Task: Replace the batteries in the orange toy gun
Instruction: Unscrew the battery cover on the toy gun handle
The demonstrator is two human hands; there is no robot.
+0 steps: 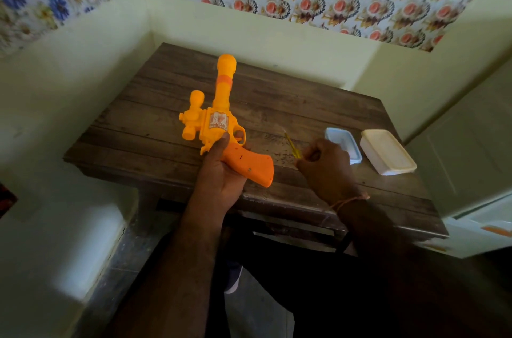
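- The left hand (221,168) grips the orange toy gun (219,121) by its handle, thumb lying up along the body near the trigger guard; the fingers underneath are hidden by the handle.
- The toy gun is lifted over the left part of the wooden tabletop (166,127), barrel pointing toward the far edge, a scope-like piece on its left side.
- A faded sticker on the body is too blurred to read.
- A small screw head and a slot show on the handle.
- The right hand (327,168) is curled, knuckles up, pinching a thin yellow screwdriver (292,146) near the tabletop's near edge; its tip points toward the far edge, and the grip end is hidden under the fingers.
- A blue-rimmed lid (347,145) lies just past the right hand, partly covered by it.
- A white box (388,155) sits beside the lid, near the right edge; its contents cannot be seen.
- An orange thread (349,200) circles the right wrist.
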